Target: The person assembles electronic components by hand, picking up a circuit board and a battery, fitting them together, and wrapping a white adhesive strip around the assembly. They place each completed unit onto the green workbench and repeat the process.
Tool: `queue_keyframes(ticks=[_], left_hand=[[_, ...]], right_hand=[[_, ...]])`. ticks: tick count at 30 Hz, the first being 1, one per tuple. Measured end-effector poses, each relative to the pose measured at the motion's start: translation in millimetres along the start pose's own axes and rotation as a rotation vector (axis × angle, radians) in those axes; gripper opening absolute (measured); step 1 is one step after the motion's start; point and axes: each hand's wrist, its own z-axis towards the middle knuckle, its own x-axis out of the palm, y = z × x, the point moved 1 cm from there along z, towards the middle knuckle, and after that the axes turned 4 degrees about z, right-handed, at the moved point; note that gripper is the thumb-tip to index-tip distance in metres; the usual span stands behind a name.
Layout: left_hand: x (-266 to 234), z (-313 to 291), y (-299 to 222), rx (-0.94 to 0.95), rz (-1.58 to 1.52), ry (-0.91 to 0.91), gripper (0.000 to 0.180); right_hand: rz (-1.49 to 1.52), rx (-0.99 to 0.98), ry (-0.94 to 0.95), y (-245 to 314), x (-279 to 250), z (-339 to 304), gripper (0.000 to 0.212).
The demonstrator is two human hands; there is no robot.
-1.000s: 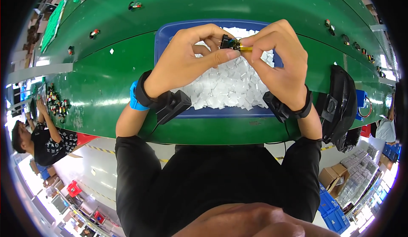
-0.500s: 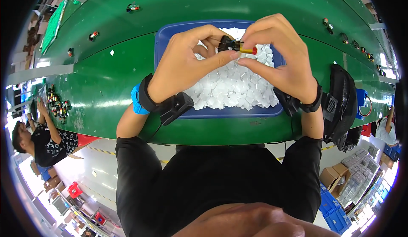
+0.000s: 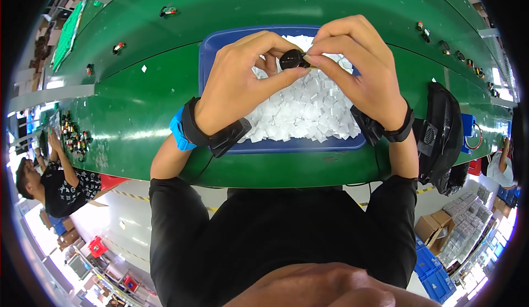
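Observation:
Above a blue tray [image 3: 297,147] of small white squares [image 3: 306,111], my two hands meet around a small black, round-ended part [image 3: 290,59]. My left hand [image 3: 242,78] grips it between thumb and fingers. From the other side, my right hand [image 3: 366,67] pinches at its right end with thumb and forefinger. A sliver of yellow shows between the fingertips; the rest of that end is hidden behind them. Whether my right fingers also hold a separate small piece cannot be made out. Both wrists wear black straps with black boxes.
Similar small parts lie about the green table [image 3: 138,158], such as one part [image 3: 168,11] at the far left. A heap of parts [image 3: 76,136] sits near a co-worker [image 3: 60,183] on the left. At the right stands a black bag-like object [image 3: 441,136].
The black part has been turned, so its round end now faces up and the yellow-and-red cylinder is mostly hidden. My right fingers have closed in on its end.

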Motion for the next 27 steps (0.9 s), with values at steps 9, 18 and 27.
queue_keyframes(ticks=[9,18,27], left_hand=[[2.9,0.0,0.6,-0.002,-0.024,0.042,0.028],[2.0,0.4,4.4,-0.093,-0.163,0.103,0.028],[2.5,2.9,2.4,0.011,-0.111,0.028,0.027]], right_hand=[[0.051,0.049,0.003,-3.9,-0.3,-1.0,0.018],[0.183,0.129,0.034,-6.0,2.5,-2.4,0.013],[0.245,0.224,-0.084,-10.4,8.0,-1.3,0.005]])
